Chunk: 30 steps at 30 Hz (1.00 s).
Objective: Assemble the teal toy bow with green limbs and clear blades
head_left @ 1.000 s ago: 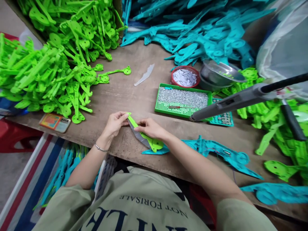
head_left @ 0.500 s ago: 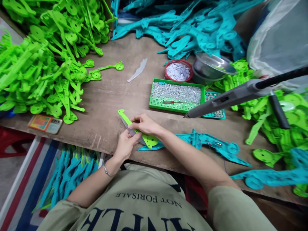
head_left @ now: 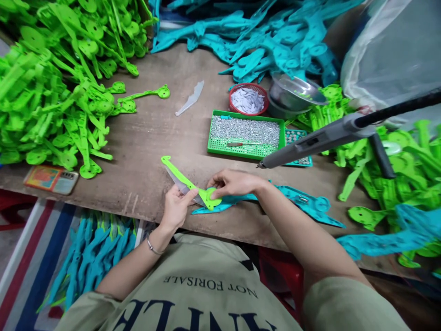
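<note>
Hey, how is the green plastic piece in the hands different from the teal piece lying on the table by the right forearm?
Colour: the green piece is bright green, the teal piece blue-green. Pose: the green piece is held by the left hand and right hand, a grey strip against it; the teal piece lies flat on the table. Both are long, flat plastic parts with a round end.

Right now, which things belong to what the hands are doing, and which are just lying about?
In hand: green piece and grey blade, pinched by left hand, pressed by right hand; teal piece underneath.
Lying about: phone, loose blade, red basket, screw tray, metal bowl, hanging screwdriver, green pile, teal pile.
</note>
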Available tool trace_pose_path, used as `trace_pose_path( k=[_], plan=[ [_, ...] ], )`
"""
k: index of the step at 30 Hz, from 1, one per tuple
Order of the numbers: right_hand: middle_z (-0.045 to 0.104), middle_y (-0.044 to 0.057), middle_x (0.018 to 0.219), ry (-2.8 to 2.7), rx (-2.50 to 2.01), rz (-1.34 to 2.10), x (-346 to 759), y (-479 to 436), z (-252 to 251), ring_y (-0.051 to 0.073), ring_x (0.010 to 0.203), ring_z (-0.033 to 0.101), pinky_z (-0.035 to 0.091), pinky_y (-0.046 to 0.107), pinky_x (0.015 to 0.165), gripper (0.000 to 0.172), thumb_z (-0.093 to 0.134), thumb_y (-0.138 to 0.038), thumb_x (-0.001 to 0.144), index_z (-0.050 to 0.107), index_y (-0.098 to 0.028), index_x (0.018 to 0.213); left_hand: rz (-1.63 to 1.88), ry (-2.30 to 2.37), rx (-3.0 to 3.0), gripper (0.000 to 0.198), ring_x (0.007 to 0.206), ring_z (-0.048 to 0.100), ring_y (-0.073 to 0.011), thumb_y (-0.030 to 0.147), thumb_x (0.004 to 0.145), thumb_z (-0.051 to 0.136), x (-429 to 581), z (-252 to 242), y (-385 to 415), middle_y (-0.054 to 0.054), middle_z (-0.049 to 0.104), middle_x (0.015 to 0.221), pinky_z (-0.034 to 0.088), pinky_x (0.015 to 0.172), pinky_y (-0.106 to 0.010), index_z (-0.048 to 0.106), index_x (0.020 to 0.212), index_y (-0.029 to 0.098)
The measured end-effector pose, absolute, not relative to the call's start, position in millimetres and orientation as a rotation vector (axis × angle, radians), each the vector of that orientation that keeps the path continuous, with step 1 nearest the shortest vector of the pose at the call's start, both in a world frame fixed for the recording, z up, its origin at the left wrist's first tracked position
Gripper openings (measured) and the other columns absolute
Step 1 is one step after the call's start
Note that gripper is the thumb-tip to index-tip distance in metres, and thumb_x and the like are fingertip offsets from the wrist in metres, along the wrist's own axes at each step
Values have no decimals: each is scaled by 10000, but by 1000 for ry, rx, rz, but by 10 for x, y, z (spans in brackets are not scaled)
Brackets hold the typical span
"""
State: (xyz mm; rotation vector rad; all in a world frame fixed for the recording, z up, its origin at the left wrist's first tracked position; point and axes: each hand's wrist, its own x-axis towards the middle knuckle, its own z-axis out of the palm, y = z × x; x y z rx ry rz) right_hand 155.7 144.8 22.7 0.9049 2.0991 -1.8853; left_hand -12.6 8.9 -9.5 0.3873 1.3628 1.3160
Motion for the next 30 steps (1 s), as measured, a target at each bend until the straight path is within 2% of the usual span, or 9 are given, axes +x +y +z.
trace_pose_path(
  k=[7,12,17,19,23,30],
  plan=[
    [680,0,708,2117,965,-1939,1489,1360,172,115,637,557,437,230,590,210,750,-311,688,713,-157,825,1351,1422,418,540,682,672,-139,502,541,900,-92,-110,90,7,700,777,586,672,-291,586,842,182],
    [660,-4,717,2107,857,-2015,1522,1381,145,111,641,544,437,234,597,262,744,-352,694,702,-146,850,1410,1484,439,511,664,636,-116,456,565,892,-37,-139,81,21,681,761,544,654,-252,575,862,186],
    [638,-21,684,2059,848,-2065,1535,1400,157,102,612,521,422,237,586,323,773,-408,676,695,-149,853,1409,1485,444,465,716,656,-129,448,641,851,12,-111,62,22,681,791,540,681,-255,560,904,198],
    [639,-23,681,2027,839,-2091,1533,1405,179,99,604,516,417,237,582,316,775,-401,673,693,-151,847,1375,1463,419,504,766,683,-146,401,607,877,42,-81,42,10,708,835,550,714,-266,554,939,202],
    [632,-29,679,2004,807,-2139,1519,1416,207,89,597,502,391,226,562,266,761,-355,678,692,-148,830,1273,1339,377,673,845,720,-186,258,446,943,125,-16,-8,-21,757,933,572,785,-307,565,999,203],
    [645,-20,706,1965,787,-2178,1497,1435,132,94,624,517,409,239,603,316,792,-362,648,693,-133,841,1227,1367,408,555,759,708,-195,321,430,957,178,5,-21,-47,760,834,566,742,-320,665,867,140]
  ],
)
